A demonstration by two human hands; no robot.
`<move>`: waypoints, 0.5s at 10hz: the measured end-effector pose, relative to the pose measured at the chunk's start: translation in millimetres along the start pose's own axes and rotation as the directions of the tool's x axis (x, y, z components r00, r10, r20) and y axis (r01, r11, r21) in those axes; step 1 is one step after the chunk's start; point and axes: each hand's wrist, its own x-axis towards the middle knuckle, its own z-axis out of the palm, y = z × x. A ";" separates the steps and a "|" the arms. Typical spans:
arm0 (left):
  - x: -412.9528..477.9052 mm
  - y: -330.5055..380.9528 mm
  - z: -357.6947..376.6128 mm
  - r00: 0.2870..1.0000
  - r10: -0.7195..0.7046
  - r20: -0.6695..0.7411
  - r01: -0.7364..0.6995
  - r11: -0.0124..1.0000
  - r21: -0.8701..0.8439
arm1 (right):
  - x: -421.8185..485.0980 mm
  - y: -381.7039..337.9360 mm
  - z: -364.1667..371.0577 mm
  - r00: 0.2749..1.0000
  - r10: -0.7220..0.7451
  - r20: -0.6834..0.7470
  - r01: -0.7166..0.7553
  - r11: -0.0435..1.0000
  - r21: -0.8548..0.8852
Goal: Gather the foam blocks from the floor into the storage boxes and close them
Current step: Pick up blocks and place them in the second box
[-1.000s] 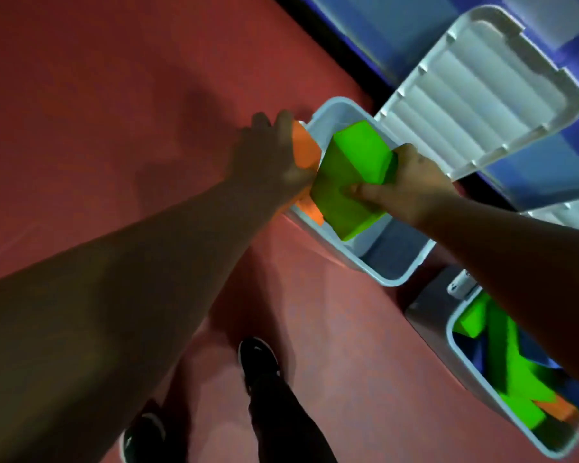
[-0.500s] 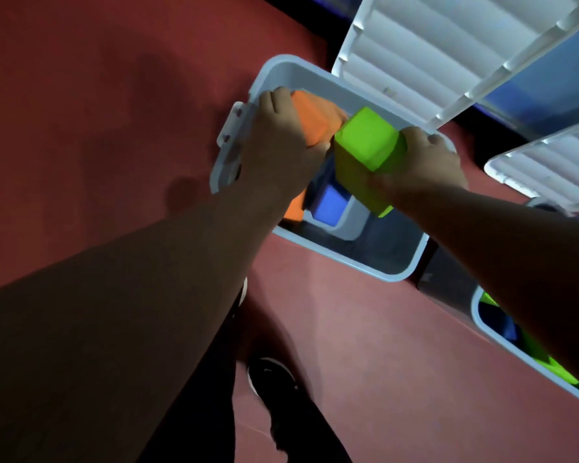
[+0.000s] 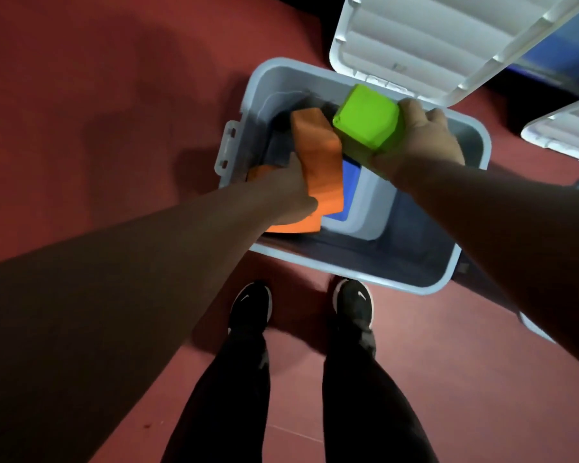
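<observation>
- The fingers (image 3: 411, 110) of the right hand (image 3: 422, 135) are curled round a green block (image 3: 368, 120). They clamp it from its right side, with the thumb along its lower edge.
- The green block hangs tilted above the far right part of the open storage box (image 3: 348, 272), one corner pointing toward the camera.
- The left hand (image 3: 284, 190) grips an orange block (image 3: 318, 162) by its near end. Most of its fingers are hidden behind the foam, so I cannot tell how far they wrap.
- The orange block stands slanted inside the box, its far end just beside the green block.
- A second orange piece (image 3: 295, 227) lies under the left hand, against the near wall of the box.
- A blue block (image 3: 346, 188) sits low in the box, in a pale inner tub (image 3: 365, 212), partly covered by the orange block.
- The lid (image 3: 432, 38) of the box is swung up and back, its ribbed underside showing.
- The box rests on a red floor (image 3: 81, 95), just in front of two black shoes (image 3: 251, 305).
- The edge of another white lid (image 3: 565, 132) shows at the right.
</observation>
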 end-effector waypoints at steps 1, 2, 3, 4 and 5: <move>2.3 21.1 4.6 0.995 0.026 -0.095 -0.028 1.000 -0.011 | 8.9 6.2 5.7 0.999 -0.033 -0.035 0.029 0.994 -0.103; 3.4 40.6 9.6 0.985 -0.068 -0.158 0.052 0.993 -0.106 | 10.3 9.6 -0.1 0.998 -0.055 0.008 0.055 0.967 -0.247; 1.8 58.1 13.5 0.975 -0.131 -0.181 0.112 0.988 -0.108 | -2.1 24.2 -3.7 0.998 0.008 0.062 0.012 0.946 -0.324; -1.5 62.7 15.7 0.977 -0.155 -0.148 0.143 0.986 -0.089 | -16.0 46.6 -7.3 0.987 0.131 0.097 -0.104 0.964 -0.244; -18.1 92.0 -0.1 0.985 -0.135 -0.106 0.137 0.990 0.012 | -17.1 71.9 -7.1 0.939 0.325 0.115 -0.314 0.943 -0.106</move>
